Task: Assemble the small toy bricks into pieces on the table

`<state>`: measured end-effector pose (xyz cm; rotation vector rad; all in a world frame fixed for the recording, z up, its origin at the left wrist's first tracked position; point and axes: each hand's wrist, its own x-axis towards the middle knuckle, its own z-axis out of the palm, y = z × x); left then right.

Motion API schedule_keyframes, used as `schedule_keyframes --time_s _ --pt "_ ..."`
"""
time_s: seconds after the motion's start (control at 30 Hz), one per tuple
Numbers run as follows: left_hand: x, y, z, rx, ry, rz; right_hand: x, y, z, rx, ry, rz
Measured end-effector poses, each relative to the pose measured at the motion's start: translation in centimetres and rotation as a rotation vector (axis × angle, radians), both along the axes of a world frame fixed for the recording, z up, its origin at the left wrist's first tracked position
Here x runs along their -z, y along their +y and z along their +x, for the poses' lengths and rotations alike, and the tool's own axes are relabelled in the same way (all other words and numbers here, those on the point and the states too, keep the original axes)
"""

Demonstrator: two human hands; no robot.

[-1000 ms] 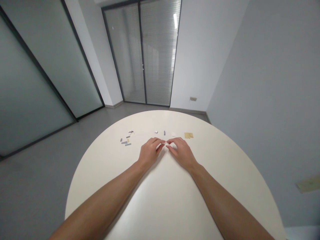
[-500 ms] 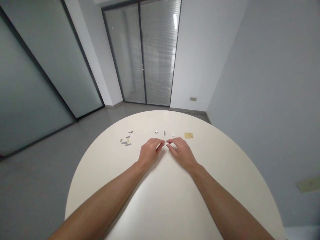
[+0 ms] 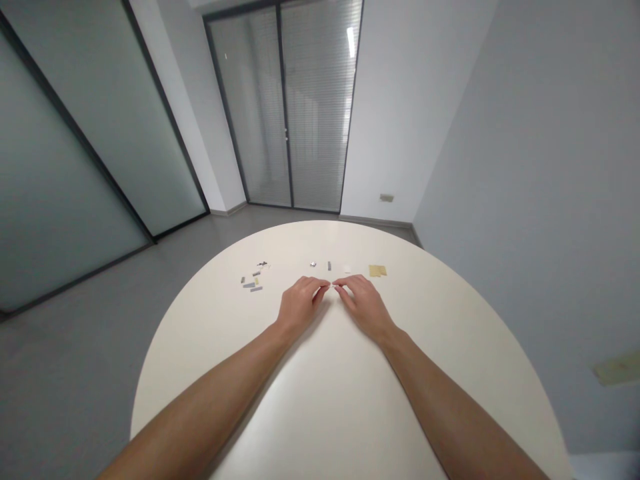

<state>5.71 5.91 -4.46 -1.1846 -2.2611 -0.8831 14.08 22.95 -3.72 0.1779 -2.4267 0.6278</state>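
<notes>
My left hand is closed in a pinch, thumb and index fingertip together, just above the table's middle. Facing it, my right hand also has thumb and index finger brought together, its tips almost meeting those of the left. A tiny pale piece seems to sit between the fingertips, too small to name. Just beyond the hands lie a small grey strip, a little shiny metallic piece and a faint white piece.
The round white table carries several small grey strips and tiny dark bits at left. Flat yellowish squares lie at right. Glass doors and walls stand beyond the table.
My right thumb and index fingertips have closed in slightly and come nearer the left fingertips. My left hand and the pieces on the table look unmoved.
</notes>
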Motion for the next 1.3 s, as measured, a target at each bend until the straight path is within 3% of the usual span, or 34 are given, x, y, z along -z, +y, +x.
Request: schedule_keyframes --time_s 0.7,1.3 --pt "-0.5 -0.03 0.35 0.005 -0.072 -0.02 -0.16 0.04 0.09 -0.042 0.021 -0.027" --pt "-0.03 -0.19 -0.01 0.024 -0.03 0.003 0.05 0.12 -0.06 -0.018 0.029 -0.018"
